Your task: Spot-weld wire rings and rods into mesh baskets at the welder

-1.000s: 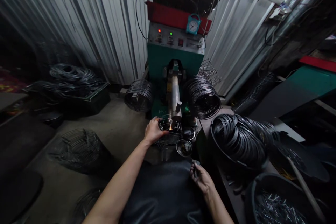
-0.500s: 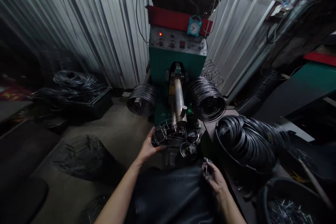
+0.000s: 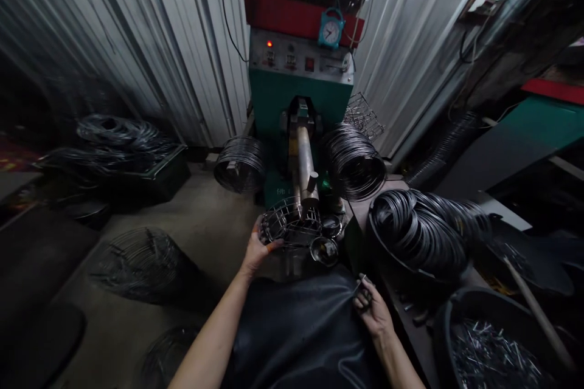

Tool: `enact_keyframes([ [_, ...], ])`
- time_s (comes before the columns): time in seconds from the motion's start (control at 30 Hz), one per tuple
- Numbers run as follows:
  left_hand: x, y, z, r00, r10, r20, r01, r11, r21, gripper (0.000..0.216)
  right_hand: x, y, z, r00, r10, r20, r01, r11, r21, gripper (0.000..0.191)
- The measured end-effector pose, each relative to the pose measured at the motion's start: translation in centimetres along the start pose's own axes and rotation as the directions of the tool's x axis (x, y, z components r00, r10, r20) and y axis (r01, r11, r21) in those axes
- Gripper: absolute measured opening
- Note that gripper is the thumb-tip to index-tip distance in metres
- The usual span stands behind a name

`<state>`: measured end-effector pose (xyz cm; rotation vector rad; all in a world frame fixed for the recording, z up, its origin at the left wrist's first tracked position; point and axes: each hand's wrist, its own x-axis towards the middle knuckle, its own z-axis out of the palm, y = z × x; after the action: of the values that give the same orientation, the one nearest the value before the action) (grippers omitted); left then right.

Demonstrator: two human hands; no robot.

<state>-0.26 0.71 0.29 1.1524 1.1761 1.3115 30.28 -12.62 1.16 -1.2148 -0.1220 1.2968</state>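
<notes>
My left hand (image 3: 255, 251) is closed on the left rim of a round wire basket (image 3: 275, 223). The basket sits at the lower end of the metal arm (image 3: 305, 158) of a green machine (image 3: 297, 90), which looks like a spot welder. My right hand (image 3: 375, 310) is held over my lap, at the right edge of a black apron (image 3: 296, 322). Its fingers pinch a short metal rod (image 3: 361, 282); dark bits show by the fingers, too small to name. Two small round metal cups (image 3: 325, 250) stand just right of the basket.
Wire ring coils (image 3: 356, 164) hang on both sides of the machine. At right, a tub of wire rings (image 3: 424, 234) stands behind a bucket of short metal rods (image 3: 495, 355). Wire baskets (image 3: 141, 264) stand on the floor at left, before a crate of wire (image 3: 150, 173).
The view has shifted slightly, so the machine appears higher and further left. My left hand keeps its hold on the basket; my right hand's fingers have turned a little around the rod.
</notes>
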Motion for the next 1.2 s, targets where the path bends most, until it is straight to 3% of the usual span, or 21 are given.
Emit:
enact_keyframes([
  [0.1, -1.8, 0.5, -0.1, 1.0, 0.018, -0.009, -0.018, 1.0, -0.002, 0.096, -0.1, 0.1, -0.1, 0.958, -0.284, 0.036, 0.282, 0.916, -0.286, 0.024],
  [0.2, -4.4, 1.2, -0.5, 0.998, 0.063, -0.009, -0.062, 0.997, 0.051, 0.088, 0.1, 0.9, -0.9, 0.896, -0.387, 0.22, 0.441, 0.714, -0.544, 0.019],
  [0.3, -6.9, 2.6, -0.4, 0.993, 0.115, -0.011, -0.109, 0.967, 0.232, 0.079, -0.7, 0.9, -0.9, 0.865, -0.335, 0.373, 0.501, 0.564, -0.656, 0.012],
  [0.37, -7.9, 4.2, 0.3, 0.984, 0.178, 0.013, -0.168, 0.897, 0.409, 0.073, -2.0, -0.3, 0.6, 0.818, -0.278, 0.504, 0.575, 0.441, -0.689, 0.012],
  [0.47, -8.5, 7.0, 2.1, 0.947, 0.306, 0.097, -0.291, 0.691, 0.662, 0.065, -4.4, -3.0, 5.2, 0.72, -0.145, 0.678, 0.694, 0.154, -0.704, 0.026],
  [0.53, -8.5, 8.8, 3.4, 0.93, 0.321, 0.178, -0.335, 0.547, 0.767, 0.064, -5.5, -4.5, 8.8, 0.702, -0.029, 0.711, 0.711, -0.016, -0.703, 0.029],
  [0.6, -8.5, 10.0, 4.4, 0.927, 0.288, 0.241, -0.354, 0.453, 0.818, 0.066, -5.9, -5.0, 11.8, 0.699, 0.014, 0.715, 0.712, -0.107, -0.694, 0.026],
  [0.7, -8.5, 10.6, 5.0, 0.928, 0.26, 0.265, -0.355, 0.411, 0.84, 0.065, -5.6, -4.0, 14.1, 0.713, -0.091, 0.695, 0.685, -0.119, -0.719, 0.02],
  [0.77, -8.4, 10.5, 4.9, 0.936, 0.258, 0.241, -0.334, 0.426, 0.841, 0.063, -5.2, -2.9, 14.2, 0.679, -0.154, 0.718, 0.72, -0.054, -0.692, 0.018],
  [0.9, -7.6, 10.0, 4.2, 0.946, 0.24, 0.22, -0.313, 0.488, 0.815, 0.062, -4.3, -1.9, 13.3, 0.482, -0.047, 0.875, 0.875, 0.059, -0.48, 0.02],
  [1.0, -6.8, 9.7, 3.8, 0.949, 0.226, 0.22, -0.31, 0.547, 0.778, 0.06, -3.7, -2.6, 13.3, 0.389, 0.076, 0.918, 0.921, -0.005, -0.39, 0.023],
  [1.2, -5.3, 9.3, 3.6, 0.956, 0.207, 0.205, -0.291, 0.613, 0.735, 0.058, -3.0, -3.1, 14.3, 0.404, 0.138, 0.904, 0.909, -0.172, -0.38, 0.026],
])
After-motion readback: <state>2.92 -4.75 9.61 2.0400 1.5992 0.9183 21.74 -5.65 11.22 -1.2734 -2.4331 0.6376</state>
